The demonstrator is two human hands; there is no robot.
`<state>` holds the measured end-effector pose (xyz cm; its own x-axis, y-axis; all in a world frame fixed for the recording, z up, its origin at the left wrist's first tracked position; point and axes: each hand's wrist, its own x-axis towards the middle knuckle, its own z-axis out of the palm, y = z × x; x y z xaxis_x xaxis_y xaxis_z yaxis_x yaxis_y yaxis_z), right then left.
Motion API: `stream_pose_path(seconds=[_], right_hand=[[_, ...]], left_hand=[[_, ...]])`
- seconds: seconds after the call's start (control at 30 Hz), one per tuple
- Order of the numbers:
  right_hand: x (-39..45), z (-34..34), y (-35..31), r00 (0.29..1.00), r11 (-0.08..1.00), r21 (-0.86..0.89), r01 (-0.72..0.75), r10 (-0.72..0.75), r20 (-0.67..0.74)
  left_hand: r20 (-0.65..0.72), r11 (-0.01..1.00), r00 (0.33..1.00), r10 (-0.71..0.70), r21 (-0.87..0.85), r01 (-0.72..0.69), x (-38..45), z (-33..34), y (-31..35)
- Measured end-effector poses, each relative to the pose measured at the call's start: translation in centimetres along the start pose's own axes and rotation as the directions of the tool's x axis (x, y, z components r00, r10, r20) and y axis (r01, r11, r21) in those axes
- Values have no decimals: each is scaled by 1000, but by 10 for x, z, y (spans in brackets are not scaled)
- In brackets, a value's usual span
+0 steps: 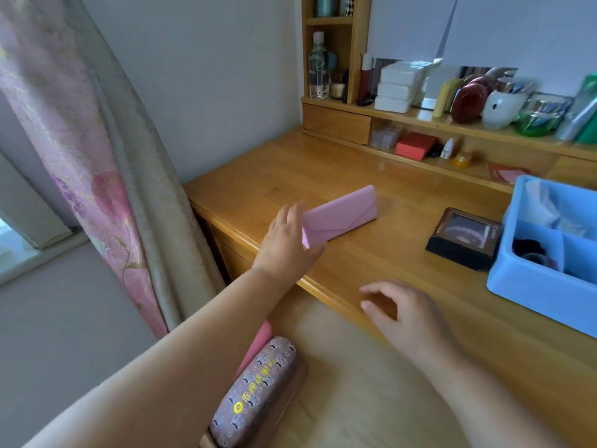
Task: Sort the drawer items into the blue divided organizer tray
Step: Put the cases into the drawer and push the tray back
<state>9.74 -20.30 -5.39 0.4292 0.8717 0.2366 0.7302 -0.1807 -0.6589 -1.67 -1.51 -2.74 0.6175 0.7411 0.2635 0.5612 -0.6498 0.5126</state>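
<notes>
Head view: at frame centre the left hand holds the near end of a pink case, thumb under it and fingers laid over its end; the case lies on the wooden desk, pointing toward the upper right. Lower and right of centre, the right hand hovers over the desk's front edge, fingers loosely curled and holding nothing. At the right edge sits the blue tray, its compartments holding white tissue-like material and dark items that I cannot identify. Just left of the tray lies a black box with a clear window lid. At the bottom, under the left forearm, a brown patterned case with yellow lettering lies in the open drawer, touching another pink item. Floral curtains hang at the left.
</notes>
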Motion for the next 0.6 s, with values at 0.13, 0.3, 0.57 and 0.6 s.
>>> stream_pose_path(seconds=[0.13,0.3,0.57,0.6], right_hand=[[-1,4,14,1000,989,147,-1,0,9],[0,-4,16,983,876,450,-175,185,22],[-14,-38,-19,945,668,671,-322,267,188],[-21,-39,-23,948,663,678,-319,236,215]], left_hand=[[160,963,955,-248,-63,261,52,16,0],[142,987,985,-99,-114,116,30,2,-19],[451,911,876,174,-410,30,-49,-73,-15],[492,920,849,193,-393,18,-57,-74,-12]])
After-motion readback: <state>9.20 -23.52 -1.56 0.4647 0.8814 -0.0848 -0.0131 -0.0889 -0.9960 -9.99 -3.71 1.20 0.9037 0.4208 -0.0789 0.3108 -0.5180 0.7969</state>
